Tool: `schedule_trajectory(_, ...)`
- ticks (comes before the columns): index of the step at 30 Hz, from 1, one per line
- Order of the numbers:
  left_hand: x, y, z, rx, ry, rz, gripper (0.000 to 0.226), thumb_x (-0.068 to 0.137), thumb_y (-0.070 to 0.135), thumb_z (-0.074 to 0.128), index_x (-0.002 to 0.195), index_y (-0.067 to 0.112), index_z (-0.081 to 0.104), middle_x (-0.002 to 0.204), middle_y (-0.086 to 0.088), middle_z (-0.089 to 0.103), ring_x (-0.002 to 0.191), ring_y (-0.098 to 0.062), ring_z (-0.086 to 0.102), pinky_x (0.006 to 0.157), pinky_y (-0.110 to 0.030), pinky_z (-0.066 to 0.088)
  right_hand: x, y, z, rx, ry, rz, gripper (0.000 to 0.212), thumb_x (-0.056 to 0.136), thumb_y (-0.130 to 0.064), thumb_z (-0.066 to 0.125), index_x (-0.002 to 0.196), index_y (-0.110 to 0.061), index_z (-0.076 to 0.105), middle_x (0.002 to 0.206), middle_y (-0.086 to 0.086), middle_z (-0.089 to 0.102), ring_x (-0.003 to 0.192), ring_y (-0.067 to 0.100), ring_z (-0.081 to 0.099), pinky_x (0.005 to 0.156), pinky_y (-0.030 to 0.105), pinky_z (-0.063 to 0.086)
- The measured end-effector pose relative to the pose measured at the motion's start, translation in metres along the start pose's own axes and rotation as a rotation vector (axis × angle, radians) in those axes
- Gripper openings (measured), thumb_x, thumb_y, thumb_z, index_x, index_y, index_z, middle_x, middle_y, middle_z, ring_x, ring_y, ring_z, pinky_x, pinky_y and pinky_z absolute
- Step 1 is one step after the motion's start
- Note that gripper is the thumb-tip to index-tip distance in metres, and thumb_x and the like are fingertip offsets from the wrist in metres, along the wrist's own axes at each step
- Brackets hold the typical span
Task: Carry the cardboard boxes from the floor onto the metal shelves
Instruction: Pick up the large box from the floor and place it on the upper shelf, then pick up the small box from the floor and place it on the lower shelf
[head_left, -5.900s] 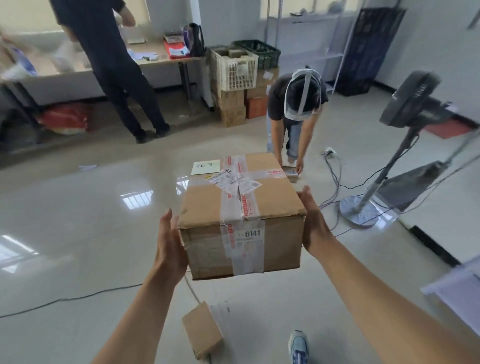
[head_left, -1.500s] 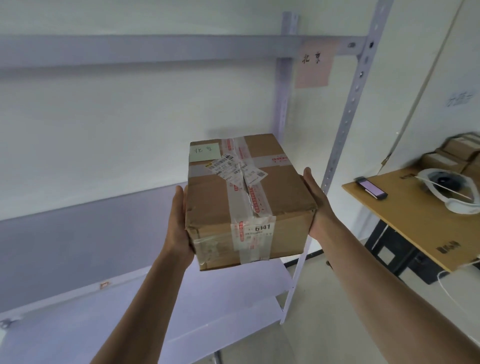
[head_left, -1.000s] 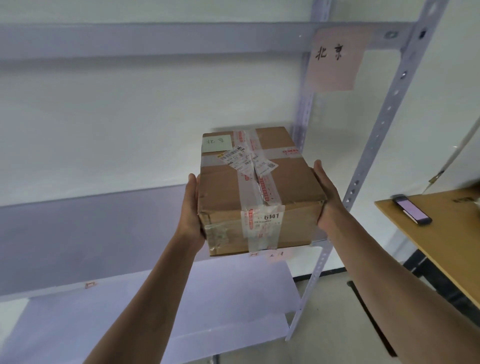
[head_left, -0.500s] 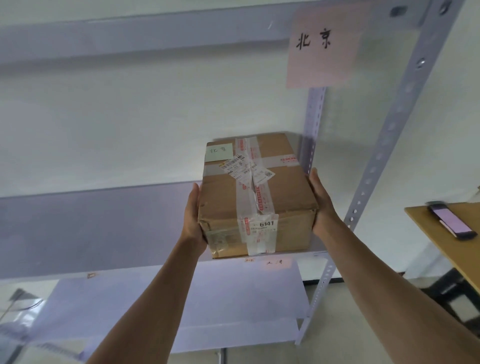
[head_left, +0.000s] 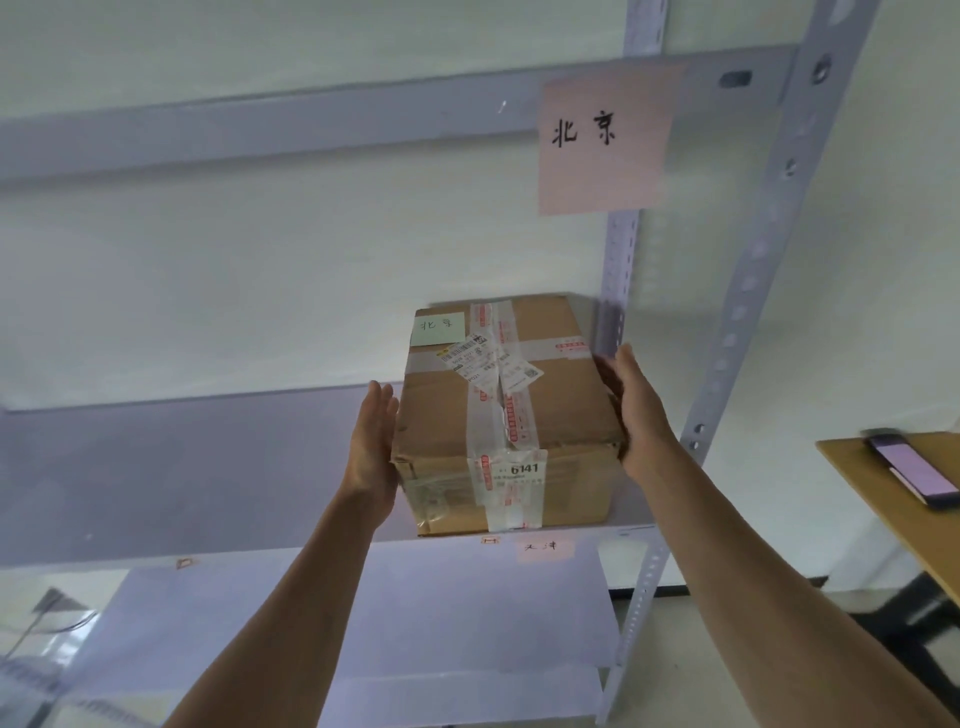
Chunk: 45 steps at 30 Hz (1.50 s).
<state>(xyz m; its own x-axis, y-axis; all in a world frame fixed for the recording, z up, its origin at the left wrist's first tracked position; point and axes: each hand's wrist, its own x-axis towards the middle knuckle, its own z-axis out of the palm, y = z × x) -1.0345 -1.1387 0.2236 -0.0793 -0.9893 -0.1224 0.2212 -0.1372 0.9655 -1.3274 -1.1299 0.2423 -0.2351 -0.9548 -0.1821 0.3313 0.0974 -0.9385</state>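
Note:
The taped cardboard box (head_left: 561, 415), marked 6141 and carrying a green note, rests on the middle level of the grey metal shelf (head_left: 208, 467), at its right end next to the rear post. My left hand (head_left: 371, 447) lies flat along the box's left side, fingers straight and spread, only its heel at the front corner. My right hand (head_left: 641, 410) is flat beside the right side, fingers extended. Neither hand curls around the box.
A pink paper label (head_left: 605, 137) hangs from the upper shelf rail. A small pink tag (head_left: 540, 546) sits on the middle shelf's front edge. The perforated front post (head_left: 753, 286) stands right of my right hand. A phone (head_left: 909, 467) lies on a wooden table (head_left: 935, 538) at right.
I carried the box from the floor area to the shelf and slid it onto the middle level. In the last half second my fingers straightened and loosened from its sides.

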Motion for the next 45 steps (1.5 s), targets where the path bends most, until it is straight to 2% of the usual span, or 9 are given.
schedule_trajectory(3, -0.007, 0.012, -0.015, -0.01, 0.123, 0.04, 0.088, 0.097, 0.078, 0.036, 0.168, 0.025, 0.03, 0.177, -0.002, 0.026, 0.162, -0.026, 0.026, 0.128, -0.057, 0.024, -0.003, -0.028, 0.013, -0.174, 0.002, -0.084, 0.058, 0.099, -0.068, 0.034, 0.128, -0.03, 0.066, 0.112, -0.006, 0.076, 0.105, 0.012, 0.071, 0.077, 0.031, 0.055)
schedule_trajectory(6, -0.02, 0.024, -0.032, -0.013, 0.17, 0.089, 0.078, 0.104, 0.07, 0.03, 0.166, 0.022, 0.035, 0.176, -0.003, 0.029, 0.162, -0.027, 0.026, 0.126, -0.057, 0.025, -0.001, -0.049, 0.034, -0.307, 0.004, -0.217, 0.079, 0.092, -0.068, 0.037, 0.149, -0.014, 0.046, 0.145, 0.011, 0.057, 0.127, 0.024, 0.059, 0.095, 0.036, 0.051)
schedule_trajectory(9, -0.042, 0.038, -0.049, -0.029, 0.227, 0.132, 0.076, 0.104, 0.067, 0.032, 0.164, 0.021, 0.038, 0.174, -0.003, 0.032, 0.161, -0.027, 0.029, 0.124, -0.058, 0.026, -0.009, -0.059, 0.066, -0.331, -0.065, -0.313, 0.067, 0.1, -0.058, 0.039, 0.148, -0.013, 0.05, 0.155, 0.003, 0.05, 0.142, 0.019, 0.047, 0.119, 0.039, 0.032)
schedule_trajectory(18, -0.139, 0.072, -0.126, -0.036, 0.364, 0.226, 0.077, 0.101, 0.065, 0.039, 0.164, 0.021, 0.039, 0.172, 0.0, 0.038, 0.157, -0.023, 0.035, 0.118, -0.052, 0.035, -0.066, -0.015, 0.191, -0.311, -0.424, -0.223, 0.058, 0.106, -0.051, 0.035, 0.151, -0.017, 0.047, 0.159, -0.001, 0.044, 0.143, 0.017, 0.045, 0.121, 0.042, 0.03)
schedule_trajectory(26, -0.287, 0.072, -0.243, -0.048, 0.617, 0.258, 0.077, 0.097, 0.064, 0.045, 0.162, 0.023, 0.044, 0.169, 0.003, 0.043, 0.153, -0.018, 0.041, 0.111, -0.047, 0.041, -0.202, 0.058, 0.326, -0.3, -0.716, -0.13, 0.054, 0.108, -0.047, 0.033, 0.151, -0.016, 0.045, 0.159, -0.001, 0.044, 0.142, 0.02, 0.047, 0.117, 0.045, 0.037)
schedule_trajectory(32, -0.412, 0.069, -0.318, -0.052, 0.803, 0.226, 0.063, 0.109, 0.054, 0.038, 0.161, 0.02, 0.045, 0.168, 0.002, 0.045, 0.15, -0.018, 0.045, 0.121, -0.054, 0.037, -0.324, 0.124, 0.41, -0.306, -0.91, -0.064, 0.053, 0.107, -0.047, 0.036, 0.15, -0.018, 0.048, 0.156, -0.002, 0.048, 0.139, 0.019, 0.049, 0.117, 0.046, 0.039)
schedule_trajectory(37, -0.502, 0.064, -0.365, -0.064, 0.942, 0.22, 0.062, 0.106, 0.055, 0.043, 0.158, 0.021, 0.048, 0.166, 0.005, 0.046, 0.146, -0.017, 0.047, 0.094, -0.039, 0.049, -0.412, 0.167, 0.464, -0.319, -1.075, 0.004, 0.05, 0.108, -0.044, 0.035, 0.147, -0.016, 0.05, 0.155, 0.002, 0.049, 0.14, 0.022, 0.048, 0.117, 0.047, 0.038)
schedule_trajectory(40, -0.548, 0.057, -0.386, -0.071, 1.018, 0.224, 0.08, 0.093, 0.065, 0.047, 0.161, 0.022, 0.044, 0.167, 0.006, 0.045, 0.15, -0.017, 0.044, 0.105, -0.044, 0.045, -0.456, 0.19, 0.491, -0.344, -1.169, 0.029, 0.05, 0.108, -0.044, 0.036, 0.147, -0.016, 0.05, 0.155, 0.004, 0.049, 0.14, 0.023, 0.048, 0.117, 0.048, 0.038)
schedule_trajectory(45, -0.606, 0.039, -0.413, -0.133, 1.167, 0.213, 0.063, 0.107, 0.055, 0.043, 0.159, 0.021, 0.048, 0.165, 0.005, 0.048, 0.145, -0.014, 0.048, 0.117, -0.05, 0.041, -0.513, 0.227, 0.526, -0.379, -1.309, 0.084, 0.052, 0.107, -0.048, 0.037, 0.145, -0.017, 0.054, 0.152, 0.003, 0.052, 0.139, 0.023, 0.05, 0.114, 0.047, 0.041)
